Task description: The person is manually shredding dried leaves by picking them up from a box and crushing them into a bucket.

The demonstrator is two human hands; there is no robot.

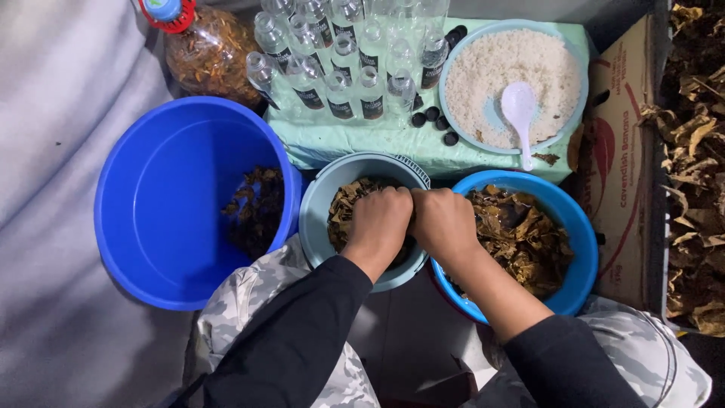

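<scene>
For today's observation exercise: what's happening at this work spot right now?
A seated person presses both fists together into dried brown leaves in a small grey-blue bowl: left hand, right hand. A blue basin of more leaves sits at right, a big blue bucket at left. Behind stand small clear bottles and a bowl of white grains with a white spoon.

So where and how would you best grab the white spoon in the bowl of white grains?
By the handle end of the white spoon, probably from the near side: the handle lies over the rim of the light blue bowl toward the person, while its scoop rests in the grains.
</scene>
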